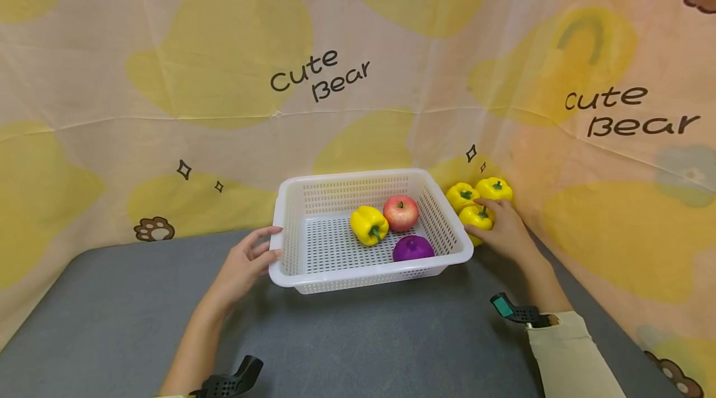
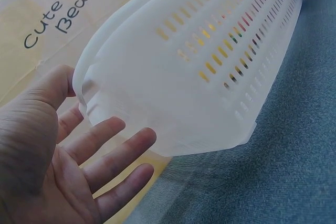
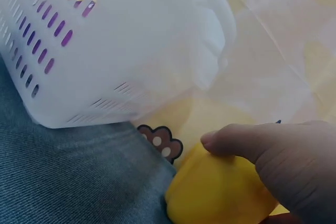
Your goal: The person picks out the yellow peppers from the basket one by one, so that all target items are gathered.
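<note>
A white plastic basket [image 1: 358,280] stands on the table. Inside it lie a yellow bell pepper [image 1: 369,226], a red apple [image 1: 400,213] and a purple round item [image 1: 413,248], perhaps an onion. My left hand [image 1: 246,264] holds the basket's left rim with the thumb and a finger. In the left wrist view the other fingers [image 2: 121,156] stretch out beside the outer wall. Past the basket's right end, my right hand [image 1: 506,230] grips a yellow bell pepper [image 3: 215,187], its thumb on top. Its other fingers are mostly hidden in the right wrist view.
Two more yellow bell peppers [image 1: 461,196] [image 1: 495,188] sit behind the right hand, against the printed cloth backdrop [image 1: 224,74]. The cloth rises along the back and right side of the grey table [image 1: 363,342]. Each wrist wears a black band [image 1: 520,312].
</note>
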Demonstrator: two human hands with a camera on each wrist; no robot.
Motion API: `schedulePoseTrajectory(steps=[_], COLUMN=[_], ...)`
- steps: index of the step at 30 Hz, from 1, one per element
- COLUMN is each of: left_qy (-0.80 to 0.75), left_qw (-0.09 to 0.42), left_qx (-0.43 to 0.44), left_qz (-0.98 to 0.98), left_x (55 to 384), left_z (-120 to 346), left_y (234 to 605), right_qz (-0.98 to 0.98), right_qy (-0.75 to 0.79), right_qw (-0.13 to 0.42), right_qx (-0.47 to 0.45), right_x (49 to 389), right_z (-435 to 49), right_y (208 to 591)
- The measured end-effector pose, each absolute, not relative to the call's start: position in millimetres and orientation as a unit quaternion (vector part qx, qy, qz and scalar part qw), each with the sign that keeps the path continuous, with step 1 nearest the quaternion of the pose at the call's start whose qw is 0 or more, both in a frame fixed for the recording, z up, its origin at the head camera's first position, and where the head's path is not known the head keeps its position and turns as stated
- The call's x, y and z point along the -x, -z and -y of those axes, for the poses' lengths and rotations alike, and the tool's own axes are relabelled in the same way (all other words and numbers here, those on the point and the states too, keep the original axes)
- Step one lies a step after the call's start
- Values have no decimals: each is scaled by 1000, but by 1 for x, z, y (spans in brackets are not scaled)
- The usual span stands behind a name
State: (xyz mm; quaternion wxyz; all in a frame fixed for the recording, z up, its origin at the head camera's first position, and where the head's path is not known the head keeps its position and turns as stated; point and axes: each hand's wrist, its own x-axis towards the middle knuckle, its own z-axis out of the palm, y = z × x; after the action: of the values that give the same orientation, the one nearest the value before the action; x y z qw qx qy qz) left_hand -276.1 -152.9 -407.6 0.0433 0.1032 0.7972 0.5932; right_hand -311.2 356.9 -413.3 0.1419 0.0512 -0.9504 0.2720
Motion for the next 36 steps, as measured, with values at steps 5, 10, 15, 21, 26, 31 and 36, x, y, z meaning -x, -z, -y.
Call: schedulePoseTrajectory(steps=[5, 10, 15, 21, 26, 31, 36], left_qy=[-591, -588, -591, -590, -590, -588, -588], left_qw=[43, 44, 43, 45, 44, 42, 42], left_qx=[-103, -105, -105, -103, -103, -104, -102], left_qz=[-799, -801, -798, -799, -799, -801, -801], left_x=[276, 277, 278, 278, 278, 278, 278], left_z=[153, 154, 154, 154, 154, 154, 154], left_y=[408, 408, 408, 409, 409, 409, 409], right_qz=[949, 946, 940, 933, 926, 924, 924], right_qy=[-278, -286, -291, -300, -307, -304, -296], right_qw=[144, 154, 179, 198, 220, 233, 241], right_qx=[-21, -12, -6, 7, 14, 12, -2], right_x=[311, 310, 311, 312, 314, 316, 318], right_z=[-357, -356, -356, -355, -355, -357, -358], right_y=[414, 414, 417, 422, 427, 431, 433])
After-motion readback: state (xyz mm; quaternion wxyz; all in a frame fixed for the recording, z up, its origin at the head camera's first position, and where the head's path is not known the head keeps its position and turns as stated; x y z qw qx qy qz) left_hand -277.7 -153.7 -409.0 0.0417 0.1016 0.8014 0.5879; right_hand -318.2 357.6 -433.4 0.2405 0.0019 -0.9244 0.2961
